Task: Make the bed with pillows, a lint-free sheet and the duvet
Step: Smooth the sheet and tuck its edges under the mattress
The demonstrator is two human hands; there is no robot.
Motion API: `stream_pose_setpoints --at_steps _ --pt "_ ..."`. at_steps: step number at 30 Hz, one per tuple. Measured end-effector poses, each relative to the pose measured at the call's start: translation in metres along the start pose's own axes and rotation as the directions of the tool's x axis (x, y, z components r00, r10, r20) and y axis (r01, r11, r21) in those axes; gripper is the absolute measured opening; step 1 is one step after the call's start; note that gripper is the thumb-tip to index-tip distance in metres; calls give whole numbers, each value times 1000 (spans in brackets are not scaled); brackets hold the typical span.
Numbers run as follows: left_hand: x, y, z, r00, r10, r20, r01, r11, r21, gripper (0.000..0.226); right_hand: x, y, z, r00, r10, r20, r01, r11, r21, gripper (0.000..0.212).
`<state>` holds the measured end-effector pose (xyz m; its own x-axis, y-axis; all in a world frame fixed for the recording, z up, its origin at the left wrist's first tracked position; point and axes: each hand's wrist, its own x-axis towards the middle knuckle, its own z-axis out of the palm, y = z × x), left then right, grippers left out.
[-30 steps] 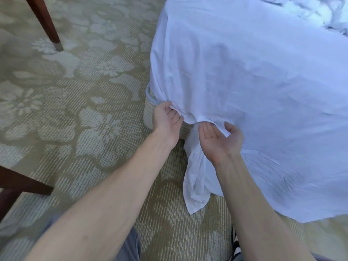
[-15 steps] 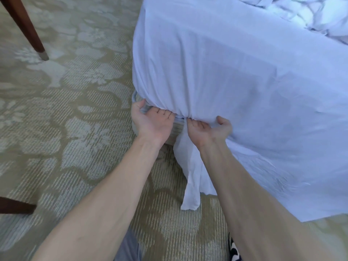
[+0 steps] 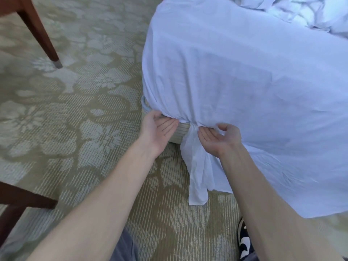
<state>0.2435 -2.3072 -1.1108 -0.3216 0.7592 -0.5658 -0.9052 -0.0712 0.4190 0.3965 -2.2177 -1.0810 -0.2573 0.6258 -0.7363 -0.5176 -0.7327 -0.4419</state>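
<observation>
A white sheet covers the bed's corner and hangs down its side. A loose tail of the sheet dangles to the carpet. My left hand is palm up with straight fingers pushed under the sheet's edge at the mattress corner. My right hand is also palm up, its fingers slid under the gathered edge beside the tail, thumb raised. The cream bed base shows between my hands. A crumpled white duvet lies at the top right on the bed.
Patterned beige carpet spreads to the left. A dark wooden furniture leg stands at the upper left and a wooden frame at the lower left. A black-and-white shoe shows at the bottom right.
Both hands have turned palm up and slid their fingers further under the sheet's edge at the corner. The hanging tail has narrowed.
</observation>
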Motion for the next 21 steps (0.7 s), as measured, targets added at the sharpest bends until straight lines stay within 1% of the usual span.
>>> stream_pose_setpoints --at_steps 2,4,6,9,12,15,19,21 --pt "-4 -2 4 999 -7 37 11 994 -109 47 -3 0 -6 999 -14 29 12 997 70 50" --pt "-8 -6 8 996 -17 87 34 978 -206 65 -3 3 -10 995 -36 92 20 985 172 59" --pt "-11 -13 15 992 -16 123 53 952 -302 75 0 8 -11 987 -61 146 19 962 271 67" --pt "-4 -23 25 988 5 152 58 913 -403 72 9 16 -11 974 -90 209 15 942 336 67" --pt "8 -24 25 983 25 180 63 882 -467 68 17 15 -6 956 -108 272 -9 918 397 58" --pt "10 -28 28 979 45 200 66 855 -515 70 20 14 -2 959 -111 262 -22 889 458 54" --pt "19 -22 35 953 117 278 60 830 -555 68 23 6 13 964 -113 240 -2 902 433 45" --pt "25 -25 30 957 111 267 59 828 -558 70 30 8 9 972 -129 195 48 927 373 44"
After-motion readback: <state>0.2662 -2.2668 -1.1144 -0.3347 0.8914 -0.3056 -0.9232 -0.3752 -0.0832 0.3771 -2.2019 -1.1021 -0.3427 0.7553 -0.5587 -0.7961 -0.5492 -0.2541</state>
